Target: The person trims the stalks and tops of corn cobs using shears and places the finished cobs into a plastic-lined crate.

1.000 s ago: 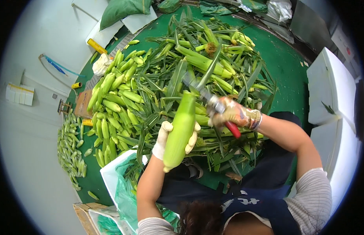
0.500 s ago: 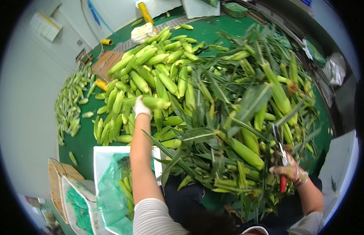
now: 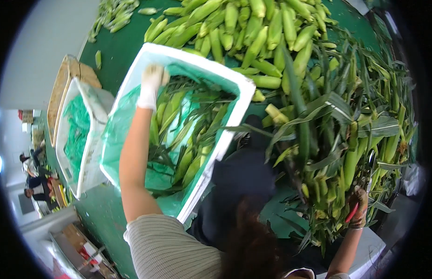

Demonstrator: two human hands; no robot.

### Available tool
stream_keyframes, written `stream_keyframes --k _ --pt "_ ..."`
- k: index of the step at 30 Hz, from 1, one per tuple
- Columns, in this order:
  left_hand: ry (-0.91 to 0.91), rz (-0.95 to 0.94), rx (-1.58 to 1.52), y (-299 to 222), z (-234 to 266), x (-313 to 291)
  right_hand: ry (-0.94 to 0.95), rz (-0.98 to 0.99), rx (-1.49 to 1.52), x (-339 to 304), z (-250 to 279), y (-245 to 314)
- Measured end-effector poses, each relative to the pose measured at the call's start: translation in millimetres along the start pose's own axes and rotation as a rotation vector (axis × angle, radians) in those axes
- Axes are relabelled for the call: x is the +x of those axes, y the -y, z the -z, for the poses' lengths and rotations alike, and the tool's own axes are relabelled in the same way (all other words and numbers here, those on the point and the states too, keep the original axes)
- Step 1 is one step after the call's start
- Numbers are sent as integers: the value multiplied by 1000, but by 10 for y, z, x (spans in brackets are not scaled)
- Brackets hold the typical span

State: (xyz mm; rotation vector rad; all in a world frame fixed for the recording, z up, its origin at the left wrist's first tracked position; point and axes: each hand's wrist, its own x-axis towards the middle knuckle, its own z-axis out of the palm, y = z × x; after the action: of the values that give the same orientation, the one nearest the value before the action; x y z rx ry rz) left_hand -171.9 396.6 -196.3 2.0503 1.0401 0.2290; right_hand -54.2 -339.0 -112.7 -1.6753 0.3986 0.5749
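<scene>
Left hand (image 3: pixel 154 77) over far-left corner of white foam box (image 3: pixel 246 90), can't tell if gripping, nearer corn ears (image 3: pixel 182 166) inside, lying roughly along box's right wall; right hand (image 3: pixel 360 204), right of box, clasps red-handled tool (image 3: pixel 351 212)

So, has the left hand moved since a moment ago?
Yes: judged by the white foam box, the left hand moved left and nearer, from the corn heap to the box's far corner.

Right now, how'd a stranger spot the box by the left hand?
Start at the corn heap up top. Below is a white foam box, left hand at its upper-left corner. Ears show inside; the crate alongside shows only green plastic.
</scene>
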Motion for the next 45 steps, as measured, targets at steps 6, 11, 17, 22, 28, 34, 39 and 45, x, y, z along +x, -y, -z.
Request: stream_keyframes --k 6,11,17,22,28,34,39,45 --pt "555 263 537 2112 -576 -1971 -12 224 -230 -25 -38 4" --pt "506 520 410 2632 -1156 -2561 245 364 -507 -332 -162 268" --pt "323 295 198 2101 -337 -2582 10 248 -366 -726 -356 318" --pt "185 151 -448 1111 568 -2273 -86 439 -711 -1068 -490 348" --pt "-77 -412 -492 -1207 579 -1186 16 717 -1106 -1342 -1271 765" --pt "-246 -1119 -182 -3451 -743 -1317 -49 863 -758 -899 -1293 1080" --pt "-184 -1373 124 -4107 -2002 -2239 -50 632 -501 -528 -491 1026" --pt "-43 -1560 407 -4028 -2528 -2823 101 511 -92 -474 79 839"
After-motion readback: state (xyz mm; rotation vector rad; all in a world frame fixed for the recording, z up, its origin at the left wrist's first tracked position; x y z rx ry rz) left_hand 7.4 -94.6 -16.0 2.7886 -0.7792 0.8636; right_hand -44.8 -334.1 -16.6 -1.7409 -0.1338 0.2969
